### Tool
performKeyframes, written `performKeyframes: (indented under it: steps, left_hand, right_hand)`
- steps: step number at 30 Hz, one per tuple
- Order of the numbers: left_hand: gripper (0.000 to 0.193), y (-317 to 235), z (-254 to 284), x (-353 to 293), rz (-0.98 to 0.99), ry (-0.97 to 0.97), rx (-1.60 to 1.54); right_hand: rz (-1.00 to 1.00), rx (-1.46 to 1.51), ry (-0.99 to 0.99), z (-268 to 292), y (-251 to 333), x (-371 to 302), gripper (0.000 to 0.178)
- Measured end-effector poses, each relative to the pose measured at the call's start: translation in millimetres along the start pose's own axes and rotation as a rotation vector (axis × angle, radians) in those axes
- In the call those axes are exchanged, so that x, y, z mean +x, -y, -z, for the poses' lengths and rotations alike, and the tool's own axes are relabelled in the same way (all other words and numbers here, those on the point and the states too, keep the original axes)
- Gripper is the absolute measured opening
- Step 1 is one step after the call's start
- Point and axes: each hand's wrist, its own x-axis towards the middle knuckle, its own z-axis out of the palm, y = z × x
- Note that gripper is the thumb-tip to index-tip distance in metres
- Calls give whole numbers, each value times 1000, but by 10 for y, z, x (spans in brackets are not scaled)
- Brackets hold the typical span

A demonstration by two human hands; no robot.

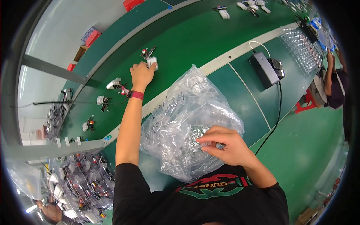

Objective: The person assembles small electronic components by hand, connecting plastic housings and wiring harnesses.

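Observation:
My left hand (142,76) reaches out over the green conveyor belt. Its fingers are closed on a white plastic block (152,63), which has a small red-and-metal assembly (146,53) beside it. In front of my body lies a large clear plastic bag (172,123), crumpled and full of small silvery metal parts (197,137). My right hand (227,144) is over the bag's opening, thumb and fingertips drawn together close to those parts. Whatever sits between these fingertips, if anything, is too small to make out.
More white blocks with wired parts (114,84) lie along the green belt (180,45). On the bench to the right are a grey-and-black box (263,69) with cables and a clear blister tray (302,50). Packed clear trays (84,183) stand at lower left. Another person (333,82) is at far right.

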Motion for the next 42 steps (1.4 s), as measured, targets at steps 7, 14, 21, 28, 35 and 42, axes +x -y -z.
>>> performKeyframes:
  steps: [7,14,21,28,35,42]
  left_hand:
    - [26,22,248,-183,333,119,-1155]
    - [29,-349,1340,-893,314,117,-1727]
    - [27,-493,1690,-1528,57,88,-1866]
    - [26,-550,1690,-1604,45,187,-1848]
    - [28,-595,1651,-1644,5,291,-1831]
    - [26,-646,1692,-1680,64,241,-1831]
  right_hand:
    - [-32,813,-24,-5,-73,99,27]
    - [28,1163,19,66,-66,372,21]
    - [98,938,-97,-73,154,635,19]
    - [-104,871,-155,-24,243,607,22]
    - [-178,860,-161,-30,184,548,23]
    - [-155,1030,-171,-83,102,496,24]
